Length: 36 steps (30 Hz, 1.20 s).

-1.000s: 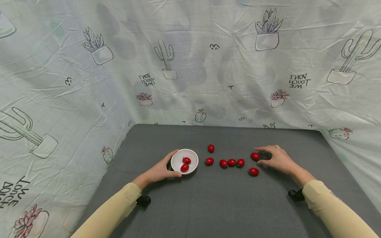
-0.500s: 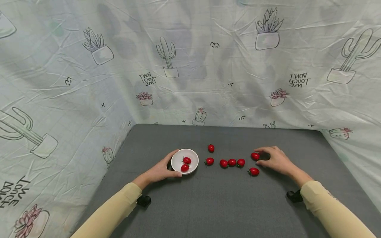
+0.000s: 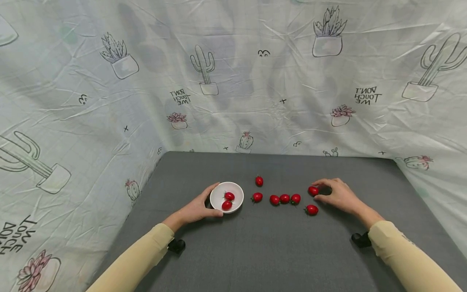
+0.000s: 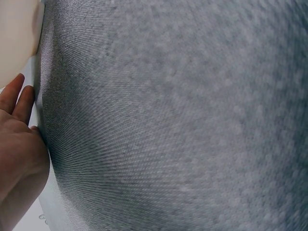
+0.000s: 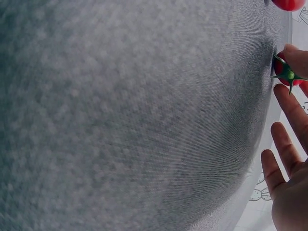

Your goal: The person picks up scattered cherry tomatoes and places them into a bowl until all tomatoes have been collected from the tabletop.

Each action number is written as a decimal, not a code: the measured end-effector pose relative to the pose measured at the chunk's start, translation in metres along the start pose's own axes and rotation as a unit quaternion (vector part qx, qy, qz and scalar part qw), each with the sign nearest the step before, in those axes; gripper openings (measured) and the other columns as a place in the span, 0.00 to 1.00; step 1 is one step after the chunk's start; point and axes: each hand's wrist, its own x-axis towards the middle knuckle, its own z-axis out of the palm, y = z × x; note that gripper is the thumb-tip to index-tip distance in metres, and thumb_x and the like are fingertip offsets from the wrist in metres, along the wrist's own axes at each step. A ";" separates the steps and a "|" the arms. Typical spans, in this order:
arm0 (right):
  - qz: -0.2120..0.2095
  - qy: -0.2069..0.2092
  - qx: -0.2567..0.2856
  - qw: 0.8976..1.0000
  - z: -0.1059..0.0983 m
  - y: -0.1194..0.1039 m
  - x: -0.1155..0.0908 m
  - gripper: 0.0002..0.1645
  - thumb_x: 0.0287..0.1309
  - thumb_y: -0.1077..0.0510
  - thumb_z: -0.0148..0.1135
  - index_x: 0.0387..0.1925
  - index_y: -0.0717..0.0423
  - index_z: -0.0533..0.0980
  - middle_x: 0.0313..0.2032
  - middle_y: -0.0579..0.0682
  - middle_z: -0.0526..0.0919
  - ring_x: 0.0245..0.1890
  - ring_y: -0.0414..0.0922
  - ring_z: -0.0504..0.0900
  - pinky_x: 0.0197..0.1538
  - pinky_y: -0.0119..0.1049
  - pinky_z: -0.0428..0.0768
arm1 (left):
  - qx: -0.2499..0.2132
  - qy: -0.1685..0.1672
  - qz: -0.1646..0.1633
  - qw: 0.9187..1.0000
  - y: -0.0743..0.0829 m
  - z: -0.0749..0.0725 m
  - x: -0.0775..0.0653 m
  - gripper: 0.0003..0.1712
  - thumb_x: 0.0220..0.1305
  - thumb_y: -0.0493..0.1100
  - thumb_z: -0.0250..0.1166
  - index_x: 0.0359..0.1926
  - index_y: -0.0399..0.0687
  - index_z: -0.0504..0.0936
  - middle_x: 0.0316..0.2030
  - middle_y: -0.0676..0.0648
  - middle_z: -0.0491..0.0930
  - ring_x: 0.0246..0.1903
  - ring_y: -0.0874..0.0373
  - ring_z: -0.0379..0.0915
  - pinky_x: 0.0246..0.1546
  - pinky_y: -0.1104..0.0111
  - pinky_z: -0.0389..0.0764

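Observation:
In the head view, my left hand point(image 3: 198, 207) holds a small white bowl point(image 3: 216, 197) by its left side, thumb at the near rim and fingers round the far side. Two red cherry tomatoes point(image 3: 227, 205) lie inside. My right hand point(image 3: 338, 196) pinches another cherry tomato point(image 3: 313, 191) between thumb and forefinger, low over the table. The right wrist view shows this tomato's green calyx point(image 5: 290, 75), with the other fingers point(image 5: 286, 149) spread apart from it. Just nearer to me lies a loose cherry tomato point(image 3: 311, 210).
Three cherry tomatoes point(image 3: 284, 198) sit in a row between the hands. Left of them are a tomato point(image 3: 257, 197) beside the bowl and one point(image 3: 259, 181) farther back. A grey cloth point(image 3: 255, 251) covers the table; a cactus-print curtain point(image 3: 233, 81) hangs behind it.
The right hand shifts very slightly left, its thumb and forefinger closing in on the tomato. The left hand, bowl and other tomatoes stay in place.

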 end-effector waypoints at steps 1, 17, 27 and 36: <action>0.000 0.000 0.000 1.000 0.000 0.000 0.000 0.28 0.62 0.47 0.74 0.60 0.52 0.80 0.50 0.52 0.84 0.57 0.60 0.70 0.54 0.66 0.66 | 0.000 0.000 0.000 1.000 0.000 0.000 0.000 0.61 0.58 0.44 0.79 0.82 0.43 0.48 0.77 0.39 0.53 0.76 0.43 0.46 0.72 0.41 0.47; 0.001 -0.002 -0.005 1.000 -0.001 -0.002 0.002 0.25 0.63 0.48 0.73 0.58 0.52 0.81 0.50 0.53 0.84 0.58 0.61 0.70 0.54 0.66 0.66 | 0.003 -0.002 0.007 1.000 -0.002 -0.001 0.001 0.61 0.59 0.43 0.78 0.82 0.44 0.48 0.78 0.38 0.52 0.77 0.42 0.46 0.72 0.40 0.48; -0.003 0.003 -0.006 1.000 0.000 -0.004 0.004 0.22 0.64 0.51 0.72 0.57 0.53 0.81 0.49 0.54 0.84 0.57 0.61 0.71 0.55 0.66 0.66 | -0.001 0.004 0.005 1.000 -0.002 0.000 0.000 0.60 0.58 0.44 0.79 0.82 0.45 0.49 0.78 0.39 0.53 0.76 0.42 0.46 0.72 0.40 0.48; -0.001 0.008 0.008 1.000 -0.006 -0.010 0.005 0.20 0.65 0.51 0.71 0.56 0.51 0.82 0.50 0.53 0.84 0.59 0.59 0.69 0.55 0.64 0.66 | 0.006 0.005 -0.001 1.000 -0.004 0.000 0.000 0.61 0.57 0.45 0.79 0.82 0.46 0.49 0.78 0.40 0.52 0.77 0.42 0.44 0.72 0.39 0.47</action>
